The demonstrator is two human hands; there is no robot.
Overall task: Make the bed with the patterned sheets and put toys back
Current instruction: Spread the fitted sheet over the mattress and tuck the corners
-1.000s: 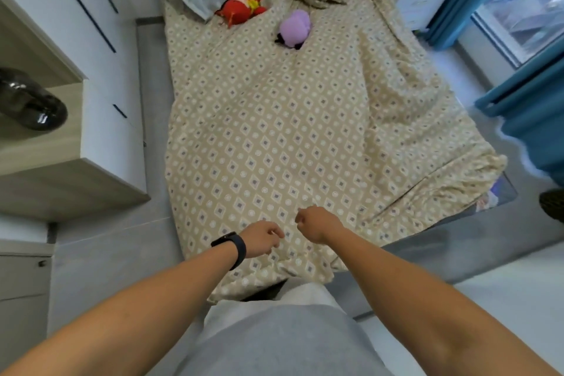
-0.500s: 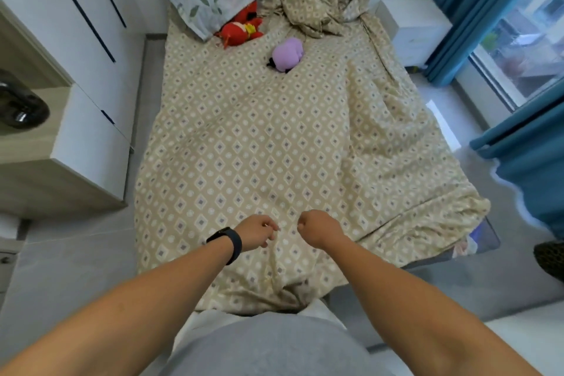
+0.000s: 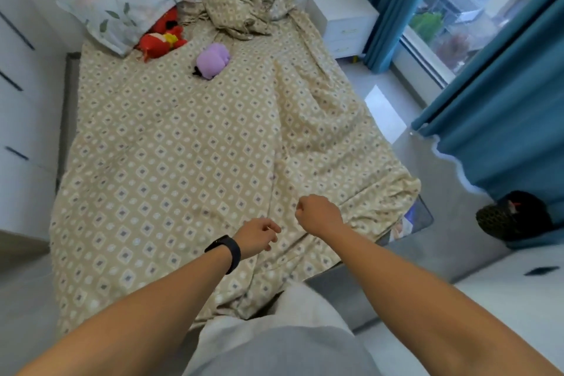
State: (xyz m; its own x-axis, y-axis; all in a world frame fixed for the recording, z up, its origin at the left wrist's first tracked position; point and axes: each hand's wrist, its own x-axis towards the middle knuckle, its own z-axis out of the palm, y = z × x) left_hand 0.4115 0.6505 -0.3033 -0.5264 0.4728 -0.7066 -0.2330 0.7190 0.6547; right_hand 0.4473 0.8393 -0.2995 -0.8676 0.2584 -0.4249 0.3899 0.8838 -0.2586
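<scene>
I found no writing, label, brand, number or sign that I could read anywhere in the head view

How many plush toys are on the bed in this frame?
2. A red plush toy lies partly under the floral pillow at the head; a purple plush toy sits beside it, mid-bed. The crumpled bedding may hide others.
</scene>
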